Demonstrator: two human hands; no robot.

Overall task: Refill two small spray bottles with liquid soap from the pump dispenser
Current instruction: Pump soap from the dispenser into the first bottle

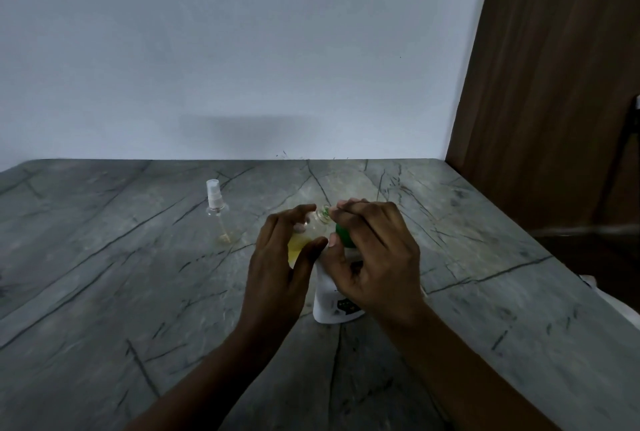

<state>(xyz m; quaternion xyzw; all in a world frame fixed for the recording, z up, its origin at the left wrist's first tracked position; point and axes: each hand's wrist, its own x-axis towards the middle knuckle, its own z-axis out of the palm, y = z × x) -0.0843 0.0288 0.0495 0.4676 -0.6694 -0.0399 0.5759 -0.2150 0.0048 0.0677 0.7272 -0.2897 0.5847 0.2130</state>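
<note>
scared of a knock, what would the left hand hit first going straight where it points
Probably nothing: the left hand points over the counter toward the wall; the capped spray bottle stands left of that line.

On the table, a spray bottle stands left behind the dispenser.

Two bare forearms reach in from 7 and 5 o'clock. The left hand grips a small bottle. At its 3 o'clock, the right hand curls over a pump.
</note>
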